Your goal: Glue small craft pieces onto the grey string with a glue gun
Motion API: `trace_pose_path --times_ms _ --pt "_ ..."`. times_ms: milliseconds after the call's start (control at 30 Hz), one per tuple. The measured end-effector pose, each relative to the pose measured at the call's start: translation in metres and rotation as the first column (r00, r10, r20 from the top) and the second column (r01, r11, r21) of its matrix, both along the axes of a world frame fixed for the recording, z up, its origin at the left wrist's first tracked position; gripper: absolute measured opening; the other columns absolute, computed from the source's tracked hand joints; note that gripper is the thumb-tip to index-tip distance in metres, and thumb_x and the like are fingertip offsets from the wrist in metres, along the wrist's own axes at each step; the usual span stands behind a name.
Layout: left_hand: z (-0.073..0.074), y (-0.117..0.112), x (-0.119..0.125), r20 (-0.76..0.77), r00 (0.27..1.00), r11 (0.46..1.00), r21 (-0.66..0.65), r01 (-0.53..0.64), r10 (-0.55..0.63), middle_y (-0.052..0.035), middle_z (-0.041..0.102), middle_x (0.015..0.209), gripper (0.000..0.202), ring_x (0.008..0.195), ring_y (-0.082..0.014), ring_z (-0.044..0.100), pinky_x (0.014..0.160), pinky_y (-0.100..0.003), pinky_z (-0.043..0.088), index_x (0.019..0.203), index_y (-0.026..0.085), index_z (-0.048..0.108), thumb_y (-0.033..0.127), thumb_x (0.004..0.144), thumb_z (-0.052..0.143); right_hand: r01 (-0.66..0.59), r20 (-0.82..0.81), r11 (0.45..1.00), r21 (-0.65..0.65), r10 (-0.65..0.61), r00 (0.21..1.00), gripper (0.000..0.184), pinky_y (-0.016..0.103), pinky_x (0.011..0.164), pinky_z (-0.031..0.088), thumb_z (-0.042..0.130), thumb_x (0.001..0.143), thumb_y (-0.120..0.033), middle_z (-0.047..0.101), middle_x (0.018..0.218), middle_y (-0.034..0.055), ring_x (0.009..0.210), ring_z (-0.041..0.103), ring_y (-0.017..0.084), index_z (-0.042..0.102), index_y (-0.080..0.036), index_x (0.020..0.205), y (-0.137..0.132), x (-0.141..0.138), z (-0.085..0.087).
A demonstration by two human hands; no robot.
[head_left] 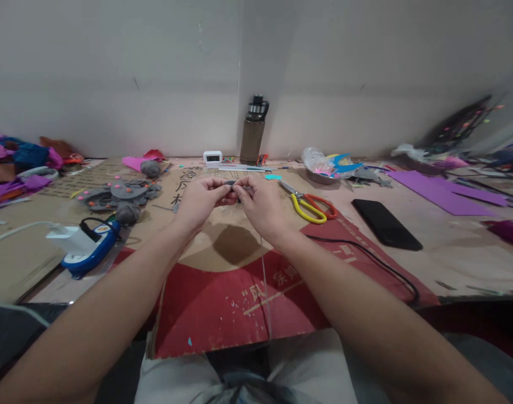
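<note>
Taking the held piece as my dial's centre, I have red-printed cardboard (206, 314) nearest me at 6 o'clock. A thin grey strand (265, 286) runs up over it until the right wrist hides it; I cannot tell whether it joins the piece. The blue-and-white power strip (83, 266) sits at 8 o'clock, and the black phone (386, 224) lies between 3 and 4.

In the middle, the left hand (206, 196) and right hand (260, 202) meet above the cardboard. The small dark grey piece (230, 183) is caught between their fingertips: I see the left thumb and forefinger pinched on its 9 o'clock side, the right pair pinched on its 3 o'clock side. Fingers cover much of it, so its full shape escapes me.

Just past the right hand, at 3 o'clock, lie the scissors (299, 197). Farther off, I find the white digital clock (213, 159) at 11, then the bottle (252, 137) between 12 and 1, by the wall (155, 67).
</note>
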State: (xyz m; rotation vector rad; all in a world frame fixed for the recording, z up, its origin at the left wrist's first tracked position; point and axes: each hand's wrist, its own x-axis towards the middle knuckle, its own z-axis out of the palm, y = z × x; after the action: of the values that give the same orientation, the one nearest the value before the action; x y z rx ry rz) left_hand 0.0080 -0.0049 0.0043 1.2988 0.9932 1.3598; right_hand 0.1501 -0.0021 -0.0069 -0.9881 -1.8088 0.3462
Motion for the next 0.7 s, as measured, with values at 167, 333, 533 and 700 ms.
trace_pose_path --times_ms 167,333,533,700 --pt "0.0035 -0.0049 0.0010 -0.207 0.976 0.995 0.084 -0.044 0.061 -0.0047 0.069 0.072 0.015 0.063 -0.0130 0.064 0.070 -0.030 0.054 0.079 0.012 0.068 0.026 0.073 0.069 -0.010 -0.032 0.999 -0.036 0.009 0.999 0.013 0.029 0.067 0.043 0.050 0.087 -0.028 0.066 0.079 0.0030 0.071 0.057 0.015 0.059 -0.020 0.084 0.0011 -0.0002 0.0006" --pt "0.0034 -0.0095 -0.0003 -0.518 0.821 0.939 0.338 -0.060 0.239 -0.0027 0.070 0.072 0.016 0.063 -0.0130 0.063 0.066 -0.026 0.051 0.084 0.017 0.071 0.025 0.079 0.059 0.003 -0.012 0.998 -0.060 -0.004 1.000 0.018 0.029 0.065 0.042 0.049 0.089 -0.033 0.065 0.077 0.0024 0.068 0.056 0.014 0.059 -0.020 0.082 0.0005 0.0002 0.0032" --pt "0.0022 -0.0087 0.0000 -0.562 0.769 0.916 0.395 -0.073 0.304 -0.0016 0.068 0.065 0.013 0.060 -0.0122 0.060 0.061 -0.024 0.046 0.076 0.017 0.070 0.020 0.076 0.057 0.034 0.043 0.999 -0.023 -0.033 0.999 0.017 0.029 0.065 0.041 0.050 0.089 -0.030 0.065 0.076 0.0028 0.068 0.056 0.015 0.060 -0.019 0.080 -0.0009 -0.0010 0.0048" --pt "-0.0040 -0.0031 0.0012 -0.420 0.880 0.954 0.281 -0.106 0.221 -0.0020 0.066 0.062 0.008 0.055 -0.0116 0.059 0.056 -0.023 0.046 0.068 0.016 0.067 0.021 0.071 0.062 -0.018 0.116 1.000 -0.007 0.019 0.993 0.017 0.031 0.070 0.042 0.050 0.089 -0.027 0.067 0.075 0.0028 0.071 0.058 0.016 0.063 -0.020 0.081 -0.0040 -0.0010 0.0069"
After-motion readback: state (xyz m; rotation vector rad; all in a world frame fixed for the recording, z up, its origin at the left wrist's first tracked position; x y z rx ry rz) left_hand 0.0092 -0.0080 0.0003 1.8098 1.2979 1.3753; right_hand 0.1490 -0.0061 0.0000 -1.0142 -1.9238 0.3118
